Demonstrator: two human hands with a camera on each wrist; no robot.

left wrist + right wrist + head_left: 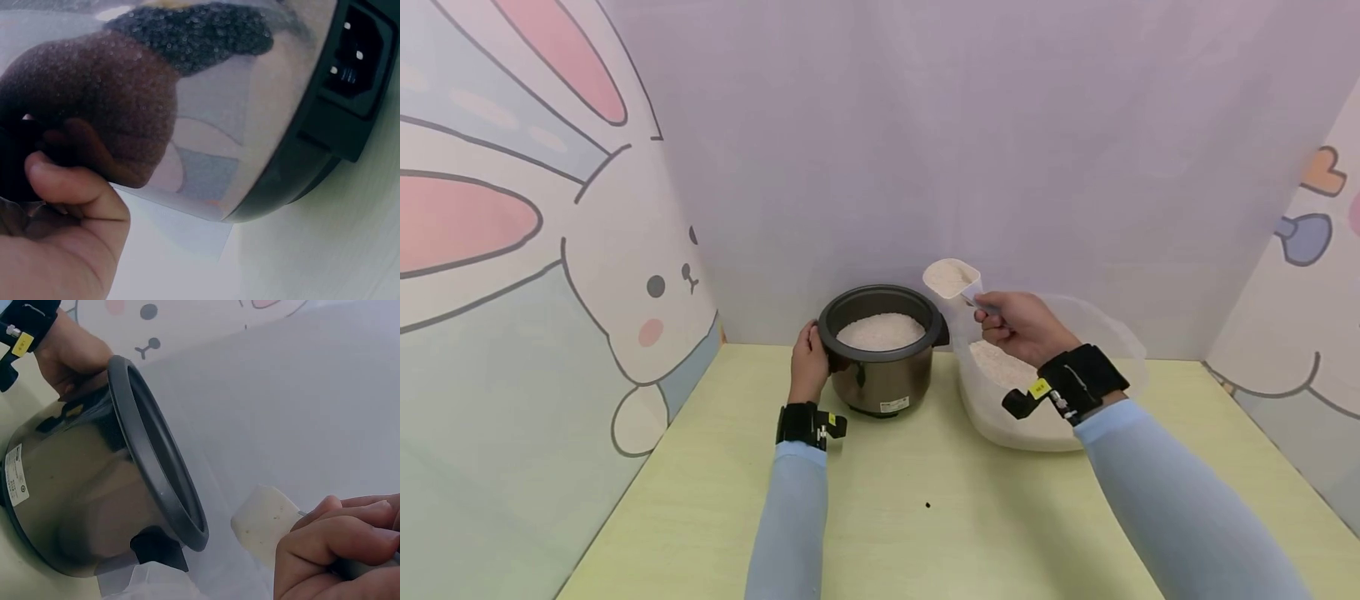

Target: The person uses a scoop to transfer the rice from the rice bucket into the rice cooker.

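Blue sleeves stretch across the table, the left hand gripping the side of a dark rice cooker holding white grains, the right hand grasping a loaded white scoop raised beside the cooker, near a translucent tub.

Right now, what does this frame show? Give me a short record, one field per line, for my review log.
Left hand: holds the side of the rice cooker
Right hand: grips the scoop
Scoop: raised, carrying rice
Rice cooker: lid off, rice inside
Tub: translucent, right of the cooker, rice inside
Table: yellow-green, one small dark speck
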